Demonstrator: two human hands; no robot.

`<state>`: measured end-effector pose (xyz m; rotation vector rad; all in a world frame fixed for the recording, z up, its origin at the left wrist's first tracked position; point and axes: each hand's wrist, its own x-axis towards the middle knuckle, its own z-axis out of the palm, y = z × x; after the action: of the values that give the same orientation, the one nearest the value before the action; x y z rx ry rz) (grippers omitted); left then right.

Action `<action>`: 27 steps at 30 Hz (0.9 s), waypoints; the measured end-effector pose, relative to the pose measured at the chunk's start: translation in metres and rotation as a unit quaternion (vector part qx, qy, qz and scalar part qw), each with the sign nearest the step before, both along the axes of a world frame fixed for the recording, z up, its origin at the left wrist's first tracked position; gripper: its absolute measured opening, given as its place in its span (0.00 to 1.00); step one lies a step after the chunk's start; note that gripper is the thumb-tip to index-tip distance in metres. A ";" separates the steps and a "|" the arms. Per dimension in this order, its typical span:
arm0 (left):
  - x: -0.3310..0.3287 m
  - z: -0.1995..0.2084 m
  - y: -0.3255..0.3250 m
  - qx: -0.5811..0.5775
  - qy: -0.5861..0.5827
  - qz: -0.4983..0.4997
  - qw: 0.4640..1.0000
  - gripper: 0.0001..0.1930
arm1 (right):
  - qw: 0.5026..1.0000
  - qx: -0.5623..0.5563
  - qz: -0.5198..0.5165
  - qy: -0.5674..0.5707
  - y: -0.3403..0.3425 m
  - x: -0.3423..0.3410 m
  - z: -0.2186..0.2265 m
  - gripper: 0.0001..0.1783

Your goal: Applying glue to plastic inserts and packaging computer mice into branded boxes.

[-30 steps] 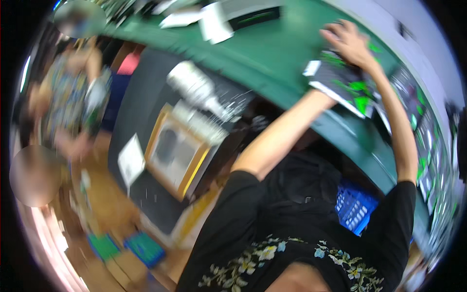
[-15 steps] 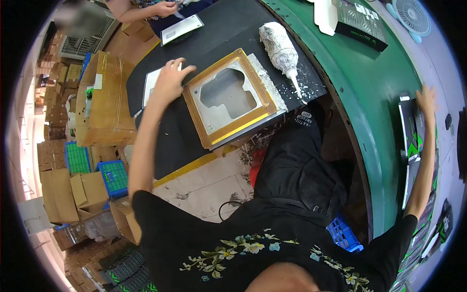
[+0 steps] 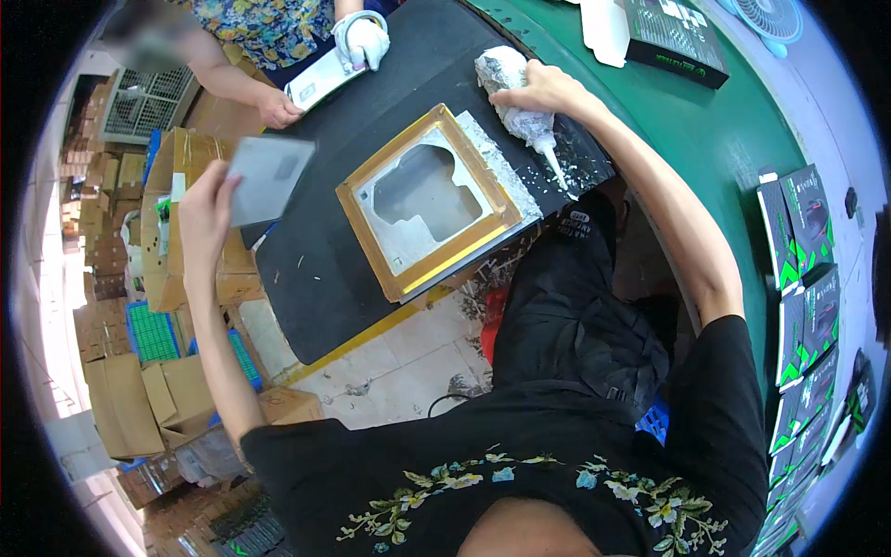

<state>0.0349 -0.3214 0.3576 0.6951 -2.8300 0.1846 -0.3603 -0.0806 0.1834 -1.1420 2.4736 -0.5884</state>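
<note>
My left hand [image 3: 206,206] is closed on the edge of a thin pale grey rectangular panel [image 3: 271,179], held up over the left side of the black work surface [image 3: 320,269]. My right hand [image 3: 548,90] wraps around a squeeze bottle [image 3: 499,67], covered in crumpled whitish wrapping. The bottle lies on the black surface with its white pointed nozzle [image 3: 553,167] toward me. Between my hands sits a square frame [image 3: 357,215] edged in brown tape, with a whitish stencil-like sheet inside and an irregular grey opening [image 3: 422,190]. White crusted residue lines the frame's right side.
Across the table, a co-worker's bare hand [image 3: 277,109] and white-gloved hand [image 3: 362,42] are at another pale panel [image 3: 320,85]. A green bench [image 3: 687,176] curves along the right, with dark boxes [image 3: 807,218] and a fan [image 3: 768,17]. Cardboard boxes [image 3: 121,404] stand left.
My left hand has lifted the panel off the table and moved left. My right hand has come from the right-hand boxes onto the bottle. The co-worker's hands have come to the far panel.
</note>
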 end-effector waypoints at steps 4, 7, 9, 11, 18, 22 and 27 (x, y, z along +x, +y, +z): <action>0.036 -0.047 0.043 0.405 0.310 0.102 0.854 0.15 | 0.948 -0.081 -0.001 -0.308 0.007 -0.010 0.012 0.36; 0.016 -0.110 0.090 0.582 0.367 0.126 0.715 0.14 | 0.826 -0.222 -0.032 -0.517 0.031 0.000 0.036 0.29; 0.004 -0.137 0.112 0.662 0.351 0.156 0.643 0.13 | 0.739 -0.342 0.030 -0.580 0.044 0.001 0.053 0.29; -0.018 -0.146 0.132 0.663 0.339 0.166 0.647 0.12 | 0.691 -0.425 0.067 -0.581 0.056 0.009 0.075 0.28; -0.020 -0.154 0.111 0.670 0.267 0.201 0.663 0.10 | 0.757 -0.431 0.105 -0.480 0.019 0.103 0.076 0.22; -0.023 -0.156 0.113 0.687 0.276 0.185 0.646 0.09 | 0.766 -0.430 0.143 -0.457 -0.002 0.133 0.057 0.23; -0.029 -0.150 0.119 0.686 0.303 0.194 0.632 0.07 | 0.766 -0.471 0.110 -0.423 -0.034 0.119 0.048 0.18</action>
<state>0.0060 -0.2021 0.2081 1.2144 -1.6111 -1.8904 -0.2417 -0.1146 0.2317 -1.0440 1.1795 -1.8800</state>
